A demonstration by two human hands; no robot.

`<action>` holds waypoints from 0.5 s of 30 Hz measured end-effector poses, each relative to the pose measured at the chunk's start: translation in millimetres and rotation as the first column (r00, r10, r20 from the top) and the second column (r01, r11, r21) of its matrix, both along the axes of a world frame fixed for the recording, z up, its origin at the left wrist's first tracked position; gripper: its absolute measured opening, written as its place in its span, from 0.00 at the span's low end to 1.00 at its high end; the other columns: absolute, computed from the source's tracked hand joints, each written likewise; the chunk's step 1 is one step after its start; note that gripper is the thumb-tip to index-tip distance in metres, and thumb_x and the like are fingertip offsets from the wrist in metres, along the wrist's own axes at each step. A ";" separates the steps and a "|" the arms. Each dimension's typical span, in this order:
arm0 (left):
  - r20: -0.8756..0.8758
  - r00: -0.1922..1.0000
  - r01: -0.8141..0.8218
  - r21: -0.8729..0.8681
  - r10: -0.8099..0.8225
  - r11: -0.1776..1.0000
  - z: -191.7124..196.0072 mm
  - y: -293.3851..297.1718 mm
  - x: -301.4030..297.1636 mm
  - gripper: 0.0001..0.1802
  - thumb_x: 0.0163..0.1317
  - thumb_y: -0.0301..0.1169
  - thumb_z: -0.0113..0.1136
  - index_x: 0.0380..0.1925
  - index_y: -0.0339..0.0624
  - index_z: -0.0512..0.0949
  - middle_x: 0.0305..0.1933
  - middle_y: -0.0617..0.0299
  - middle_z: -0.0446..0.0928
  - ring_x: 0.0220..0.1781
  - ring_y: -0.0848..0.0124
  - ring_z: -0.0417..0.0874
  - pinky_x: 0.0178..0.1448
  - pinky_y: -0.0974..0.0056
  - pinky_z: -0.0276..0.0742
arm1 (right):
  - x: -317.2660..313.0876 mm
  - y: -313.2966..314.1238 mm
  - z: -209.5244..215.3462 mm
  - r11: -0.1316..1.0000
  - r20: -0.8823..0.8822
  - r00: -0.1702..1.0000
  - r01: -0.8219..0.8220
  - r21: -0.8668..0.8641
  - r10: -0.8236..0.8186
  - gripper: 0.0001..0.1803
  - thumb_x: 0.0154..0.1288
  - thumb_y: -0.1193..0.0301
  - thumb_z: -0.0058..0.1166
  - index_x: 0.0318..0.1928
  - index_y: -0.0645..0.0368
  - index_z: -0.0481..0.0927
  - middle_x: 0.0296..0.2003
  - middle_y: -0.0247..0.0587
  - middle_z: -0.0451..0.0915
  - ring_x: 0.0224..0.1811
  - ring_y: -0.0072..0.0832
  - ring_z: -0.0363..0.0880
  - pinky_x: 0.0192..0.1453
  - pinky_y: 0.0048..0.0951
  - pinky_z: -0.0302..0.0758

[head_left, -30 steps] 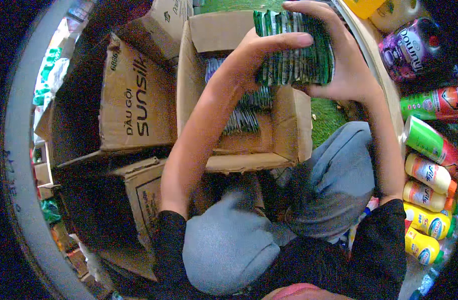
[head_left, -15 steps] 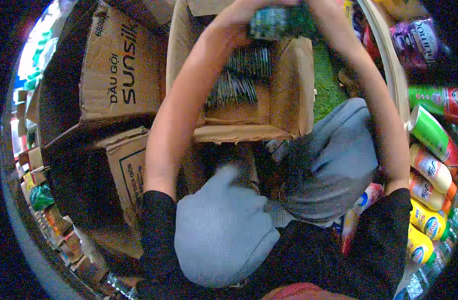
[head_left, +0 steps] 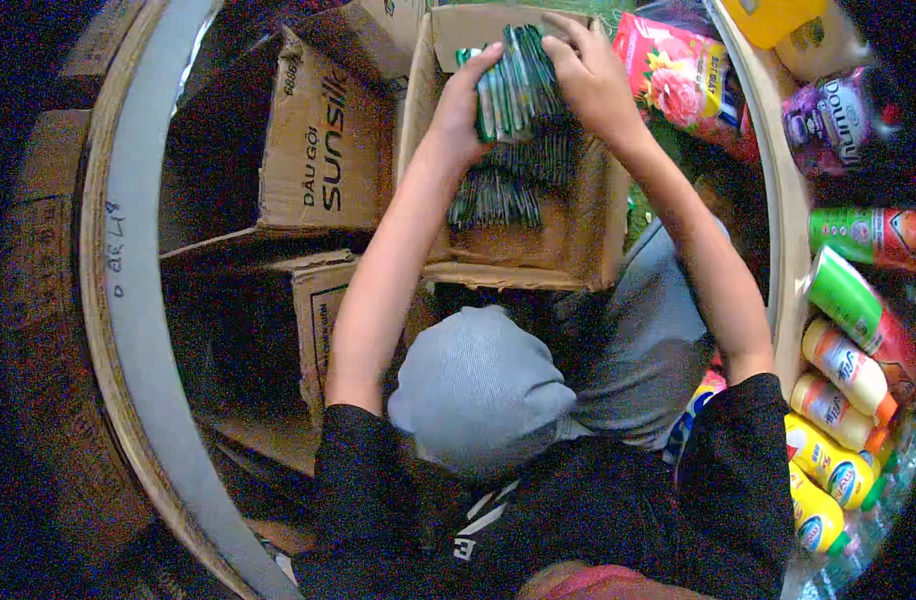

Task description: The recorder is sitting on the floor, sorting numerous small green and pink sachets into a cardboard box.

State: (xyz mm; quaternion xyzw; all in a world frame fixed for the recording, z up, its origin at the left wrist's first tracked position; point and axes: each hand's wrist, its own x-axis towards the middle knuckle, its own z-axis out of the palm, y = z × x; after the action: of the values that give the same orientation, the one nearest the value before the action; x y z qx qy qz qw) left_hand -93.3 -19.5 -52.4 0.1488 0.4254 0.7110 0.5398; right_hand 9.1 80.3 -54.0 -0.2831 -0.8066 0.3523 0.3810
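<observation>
A thick bundle of shiny green sachets (head_left: 516, 88) is squeezed between my two hands over an open cardboard box (head_left: 518, 265). My left hand (head_left: 462, 105) presses its left side, thumb on top. From the right, my right hand (head_left: 590, 82) presses the other side, with some fingers bent against the packets and a finger raised. Below the bundle, more dark green sachets (head_left: 496, 200) stand on edge in rows inside the box. Bare cardboard shows at the box's near end and right side.
Larger open cartons (head_left: 323, 160) stand left of the box. A pink flowered bag (head_left: 673, 75) lies at the upper right. Along the right shelf are bottles (head_left: 843, 355), a green tube-shaped container (head_left: 846, 290) and a purple pouch (head_left: 828, 120). A pale curved edge (head_left: 133, 260) runs down the left.
My hands have come nearer with the sachet bundle, from the top edge to above the box. The view has shifted, bringing the pink bag and the left pale edge into sight.
</observation>
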 end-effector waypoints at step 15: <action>-0.120 0.967 -0.243 -0.161 0.225 0.957 -29.0 -5.9 5.7 0.26 0.44 0.28 0.63 0.46 0.40 0.66 0.35 0.61 0.74 0.35 0.71 0.76 0.37 0.67 0.74 | 13.8 -32.8 13.6 0.899 0.210 0.930 -0.205 -0.387 0.302 0.45 0.44 0.57 0.50 0.60 0.59 0.44 0.46 0.65 0.66 0.49 0.52 0.67 0.56 0.37 0.61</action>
State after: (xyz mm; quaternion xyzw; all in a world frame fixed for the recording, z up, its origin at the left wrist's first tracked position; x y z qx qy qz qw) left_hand -87.6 -25.4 -81.5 0.0854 0.5272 0.7216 0.4406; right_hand 22.8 47.5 -40.4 -0.2838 -0.8025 0.4992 0.1622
